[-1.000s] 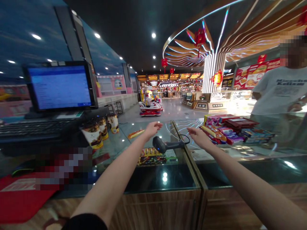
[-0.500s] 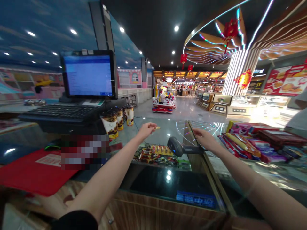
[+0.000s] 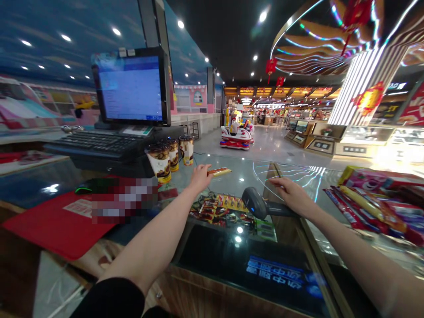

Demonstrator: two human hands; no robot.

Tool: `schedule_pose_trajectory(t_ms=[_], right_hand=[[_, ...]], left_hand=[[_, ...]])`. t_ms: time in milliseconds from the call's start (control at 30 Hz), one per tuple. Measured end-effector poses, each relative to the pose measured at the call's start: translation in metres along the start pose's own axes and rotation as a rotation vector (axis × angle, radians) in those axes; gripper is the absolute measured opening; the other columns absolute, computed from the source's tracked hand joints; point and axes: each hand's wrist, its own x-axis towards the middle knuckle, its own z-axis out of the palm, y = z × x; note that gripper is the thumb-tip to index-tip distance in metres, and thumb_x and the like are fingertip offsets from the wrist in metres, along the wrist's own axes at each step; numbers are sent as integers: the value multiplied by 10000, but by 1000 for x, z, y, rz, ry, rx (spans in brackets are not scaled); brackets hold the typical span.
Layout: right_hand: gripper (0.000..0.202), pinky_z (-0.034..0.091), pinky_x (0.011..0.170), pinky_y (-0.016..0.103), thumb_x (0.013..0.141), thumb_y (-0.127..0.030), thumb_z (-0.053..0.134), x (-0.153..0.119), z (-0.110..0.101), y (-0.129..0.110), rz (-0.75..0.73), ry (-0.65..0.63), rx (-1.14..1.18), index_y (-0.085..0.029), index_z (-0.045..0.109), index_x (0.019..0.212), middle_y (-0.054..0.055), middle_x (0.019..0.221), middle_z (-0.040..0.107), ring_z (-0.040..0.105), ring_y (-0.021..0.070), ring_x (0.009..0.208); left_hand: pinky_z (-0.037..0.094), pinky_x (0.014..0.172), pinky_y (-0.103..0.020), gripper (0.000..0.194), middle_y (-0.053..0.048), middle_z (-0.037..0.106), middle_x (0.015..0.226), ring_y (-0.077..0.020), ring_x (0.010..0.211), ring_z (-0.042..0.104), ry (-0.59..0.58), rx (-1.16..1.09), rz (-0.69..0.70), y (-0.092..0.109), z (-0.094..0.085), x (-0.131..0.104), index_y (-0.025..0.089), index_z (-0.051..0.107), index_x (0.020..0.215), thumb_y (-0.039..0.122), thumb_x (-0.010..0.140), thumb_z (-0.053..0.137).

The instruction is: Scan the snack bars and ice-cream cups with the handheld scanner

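My left hand [image 3: 199, 175] reaches across the glass counter [image 3: 238, 176] and its fingertips touch the near end of a flat orange snack bar [image 3: 219, 171] lying on the glass. My right hand [image 3: 291, 195] rests on the handle of a black barcode scanner [image 3: 256, 205] that lies on the counter seam with a blue light on its head. The fingers lie over the handle; a full grip cannot be seen.
A checkout monitor [image 3: 132, 88] and keyboard [image 3: 96, 143] stand at the left, with three brown-topped paper cups [image 3: 168, 158] beside them. A red mat [image 3: 56, 223] lies near left. Packaged snacks [image 3: 374, 198] are piled at the right. Candy shows under the glass [image 3: 221, 207].
My view has swung left, so the person in the white shirt is out of sight. My left hand reached the orange bar, and my right hand came down onto the scanner handle.
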Motion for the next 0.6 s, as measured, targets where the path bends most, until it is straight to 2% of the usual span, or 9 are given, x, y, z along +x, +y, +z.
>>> schedule_pose_trajectory(t_ms=[167, 433, 600], right_hand=[[366, 490, 989, 428, 910, -185, 438, -3, -4, -8, 23, -23, -17, -166, 657, 1203, 113, 1160, 679, 637, 257, 1098], [367, 495, 975, 417, 924, -169, 434, -11, -12, -15, -25, -45, -76, -178, 641, 1226, 114, 1159, 676, 634, 255, 1102], [353, 507, 961, 442, 956, -212, 416, -16, -16, -13, -66, -57, -104, -187, 637, 1231, 123, 1177, 675, 643, 262, 1087]], left_hand=[[392, 1032, -462, 432, -141, 612, 1321, -328, 1224, 543, -131, 76, 19, 1, 5, -3, 197, 564, 1335, 333, 933, 482], [401, 998, -476, 334, -116, 707, 1153, -316, 1109, 627, -180, 93, 38, 16, -7, -8, 206, 591, 1216, 332, 914, 523], [470, 918, -373, 416, -75, 711, 1113, -252, 994, 659, -202, -35, 122, 19, -11, -10, 211, 574, 1231, 275, 823, 627]])
